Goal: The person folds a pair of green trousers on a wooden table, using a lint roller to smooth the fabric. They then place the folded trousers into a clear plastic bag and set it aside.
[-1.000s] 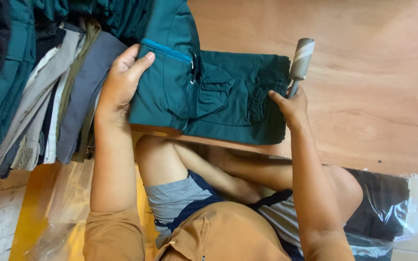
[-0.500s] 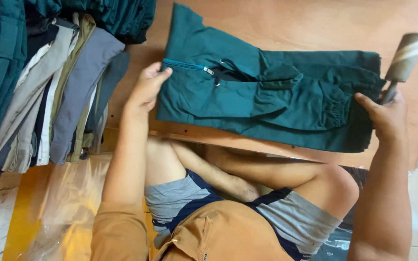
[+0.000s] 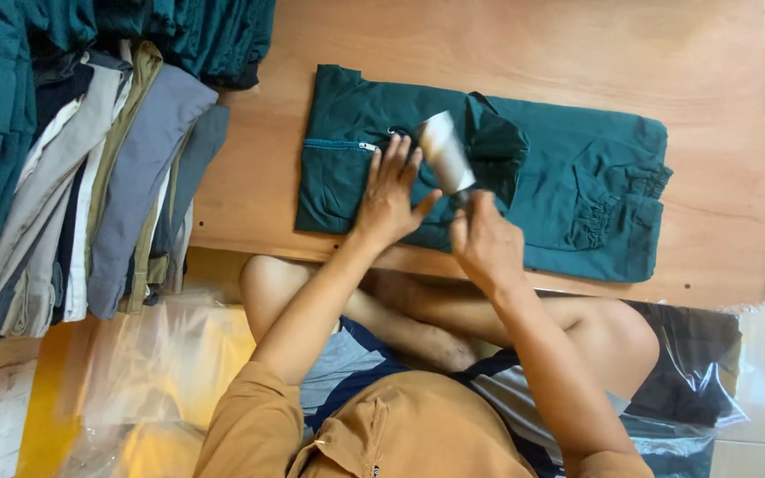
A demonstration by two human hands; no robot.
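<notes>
Folded dark-teal cloth trousers (image 3: 489, 173) lie under the flat, spread left hand (image 3: 389, 196), while the right hand (image 3: 486, 241) grips a grey lint roller (image 3: 445, 152) just above them.

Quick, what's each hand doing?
Left hand: open, flat on the folded dark green cloth garment.
Right hand: closed, holding the pale cylindrical roller.

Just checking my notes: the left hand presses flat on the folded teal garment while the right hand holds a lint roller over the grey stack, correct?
Not quite. The head view shows the right hand holding the lint roller over the teal garment itself, beside the left hand, not over the grey stack.
</notes>
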